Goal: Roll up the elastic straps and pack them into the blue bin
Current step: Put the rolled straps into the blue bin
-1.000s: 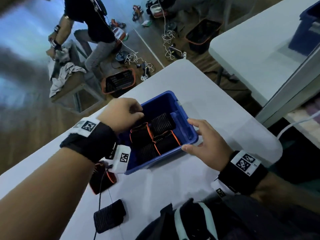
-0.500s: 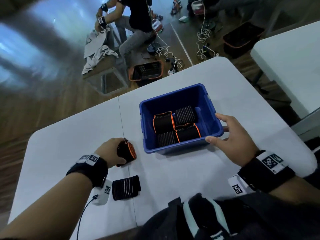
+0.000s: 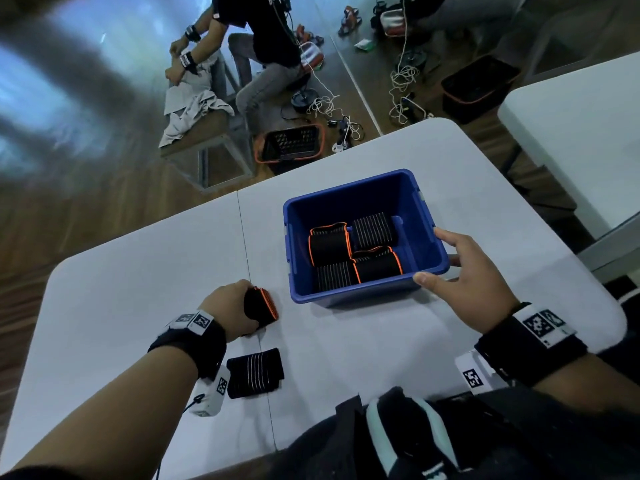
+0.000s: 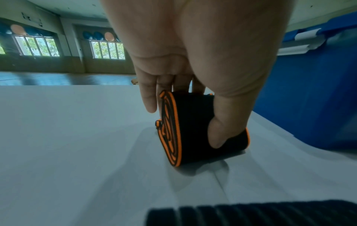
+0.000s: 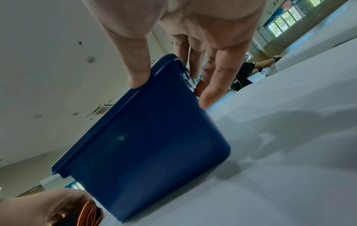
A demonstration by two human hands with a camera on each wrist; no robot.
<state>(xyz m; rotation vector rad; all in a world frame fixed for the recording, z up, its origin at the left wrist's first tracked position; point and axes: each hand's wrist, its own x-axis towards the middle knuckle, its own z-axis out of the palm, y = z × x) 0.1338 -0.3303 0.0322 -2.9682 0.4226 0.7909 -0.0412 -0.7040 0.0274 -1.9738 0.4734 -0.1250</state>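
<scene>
The blue bin (image 3: 349,296) stands on the white table (image 3: 138,271), with several rolled black straps (image 3: 327,245) packed side by side in it, some orange-edged, some grey-striped. My left hand (image 3: 252,306) grips an orange-edged rolled strap (image 3: 265,308) standing on the table left of the bin. In the left wrist view the thumb (image 4: 222,134) presses the roll (image 4: 191,130) and the fingers reach behind it. My right hand (image 3: 440,258) rests at the bin's near right corner, thumb (image 5: 139,76) on the front rim, straight fingers along the right wall (image 5: 154,145). A striped rolled strap (image 3: 255,373) lies near my left wrist.
A person (image 3: 266,39) sits at a bench beyond the table. A black basket with an orange rim (image 3: 291,143) and loose cables (image 3: 332,109) lie on the floor. A second white table (image 3: 581,126) stands at the right. Dark clothing (image 3: 433,441) covers the near edge.
My left hand has left the bin, moved left to the table and taken hold of the orange-edged roll. The right hand has stayed at the bin's corner.
</scene>
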